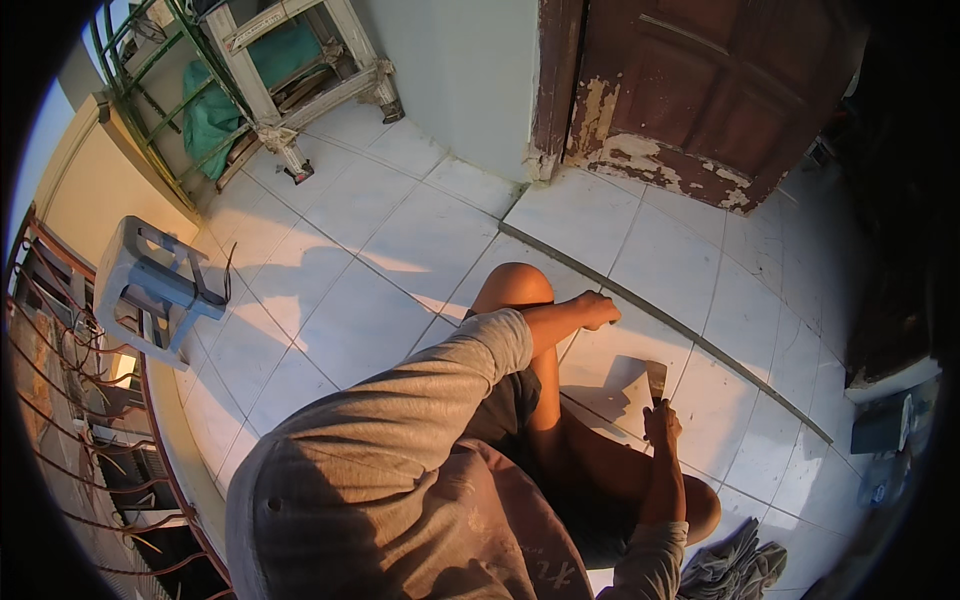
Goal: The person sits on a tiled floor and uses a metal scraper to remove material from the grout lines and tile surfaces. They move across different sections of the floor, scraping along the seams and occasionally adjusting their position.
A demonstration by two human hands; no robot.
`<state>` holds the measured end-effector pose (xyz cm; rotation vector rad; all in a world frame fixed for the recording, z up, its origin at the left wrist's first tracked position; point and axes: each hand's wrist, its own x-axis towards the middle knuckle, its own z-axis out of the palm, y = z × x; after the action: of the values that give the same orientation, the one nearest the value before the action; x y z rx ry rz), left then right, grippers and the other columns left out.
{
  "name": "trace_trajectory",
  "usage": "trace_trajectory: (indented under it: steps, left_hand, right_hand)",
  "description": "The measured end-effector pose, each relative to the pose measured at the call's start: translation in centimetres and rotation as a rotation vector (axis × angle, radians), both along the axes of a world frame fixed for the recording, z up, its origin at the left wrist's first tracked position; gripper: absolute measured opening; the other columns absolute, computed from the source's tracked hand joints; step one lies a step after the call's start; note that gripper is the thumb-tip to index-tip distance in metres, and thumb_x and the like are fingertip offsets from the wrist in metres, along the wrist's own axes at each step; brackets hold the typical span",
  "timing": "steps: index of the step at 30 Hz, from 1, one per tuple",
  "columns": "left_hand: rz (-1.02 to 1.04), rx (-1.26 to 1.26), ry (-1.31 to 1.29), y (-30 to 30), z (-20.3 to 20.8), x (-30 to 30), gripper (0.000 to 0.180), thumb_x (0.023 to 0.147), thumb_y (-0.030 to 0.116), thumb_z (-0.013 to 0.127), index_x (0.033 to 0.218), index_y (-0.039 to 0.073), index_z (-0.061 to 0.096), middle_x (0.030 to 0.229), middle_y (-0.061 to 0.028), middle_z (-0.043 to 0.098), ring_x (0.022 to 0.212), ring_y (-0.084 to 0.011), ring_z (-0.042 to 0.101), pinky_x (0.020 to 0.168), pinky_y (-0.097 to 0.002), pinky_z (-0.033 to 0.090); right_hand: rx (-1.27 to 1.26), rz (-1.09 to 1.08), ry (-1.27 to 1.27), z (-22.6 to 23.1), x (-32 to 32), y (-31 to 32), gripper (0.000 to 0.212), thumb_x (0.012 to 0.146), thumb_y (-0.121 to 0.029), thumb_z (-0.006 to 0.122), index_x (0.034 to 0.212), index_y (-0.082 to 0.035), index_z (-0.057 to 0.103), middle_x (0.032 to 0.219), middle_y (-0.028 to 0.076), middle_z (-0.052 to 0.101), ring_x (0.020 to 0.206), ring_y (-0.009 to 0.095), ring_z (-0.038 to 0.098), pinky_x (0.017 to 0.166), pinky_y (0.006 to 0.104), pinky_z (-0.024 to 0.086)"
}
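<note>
I sit with legs folded on a white tiled floor. My right hand is closed round the handle of a putty knife, whose wide flat blade points away from me, close to the tiles. A dark shadow falls on the floor left of the blade. My left hand is curled closed in front of my bent left knee, low over the tiles near a raised floor edge. Its fingers hide whatever may be inside.
At the left, a blue and grey plastic stool lies tipped beside a rusty railing. A worn whitish stand and green cloth are far left. A peeling brown door stands at the back; a crumpled grey cloth lies lower right.
</note>
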<state>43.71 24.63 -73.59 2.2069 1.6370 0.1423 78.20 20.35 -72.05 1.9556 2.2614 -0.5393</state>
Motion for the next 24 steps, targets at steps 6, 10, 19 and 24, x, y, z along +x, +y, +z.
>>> trace_trajectory:
  steps: [6, 10, 19, 24]
  left_hand:
    - [0.031, 0.071, 0.095, -0.4, 3.1, 1.4, 0.036, 0.084, 0.041, 0.076, 0.102, 0.01, 0.071, 0.096, -0.0167, 0.071, 0.093, -0.0351, 0.071, 0.078, -0.0487, 0.057]
    - [-0.07, 0.033, 0.282, -2.0, 5.3, 3.0, 0.062, 0.083, 0.064, 0.066, 0.087, 0.003, 0.07, 0.077, -0.0196, 0.071, 0.076, -0.0389, 0.071, 0.072, -0.0503, 0.055]
    - [-0.177, -0.162, 0.223, -0.5, 1.4, 2.0, 0.044, 0.087, 0.047, 0.069, 0.112, 0.012, 0.068, 0.104, -0.0178, 0.073, 0.102, -0.0389, 0.069, 0.089, -0.0507, 0.054]
    - [-0.162, -0.236, 0.256, -1.0, 3.2, 3.0, 0.044, 0.087, 0.045, 0.069, 0.117, 0.013, 0.068, 0.102, -0.0193, 0.074, 0.1, -0.0384, 0.07, 0.086, -0.0492, 0.056]
  right_hand:
    - [0.14, -0.009, 0.026, -1.3, 0.7, 2.7, 0.038, 0.097, -0.039, 0.06, 0.113, -0.005, 0.056, 0.1, 0.027, 0.072, 0.092, 0.045, 0.072, 0.081, 0.0553, 0.056]
    - [0.226, -0.111, 0.278, 2.1, -1.7, 2.1, 0.04, 0.097, -0.039, 0.061, 0.113, -0.003, 0.053, 0.092, 0.025, 0.073, 0.087, 0.045, 0.072, 0.079, 0.0562, 0.056]
    - [0.251, -0.152, 0.336, -0.8, 1.2, 3.4, 0.029, 0.096, -0.029, 0.055, 0.103, -0.001, 0.057, 0.086, 0.024, 0.073, 0.081, 0.043, 0.073, 0.072, 0.054, 0.056]
    - [0.285, -0.185, 0.443, 3.2, -1.1, 2.1, 0.024, 0.097, -0.024, 0.054, 0.102, -0.001, 0.059, 0.082, 0.022, 0.073, 0.077, 0.041, 0.073, 0.068, 0.0533, 0.055]
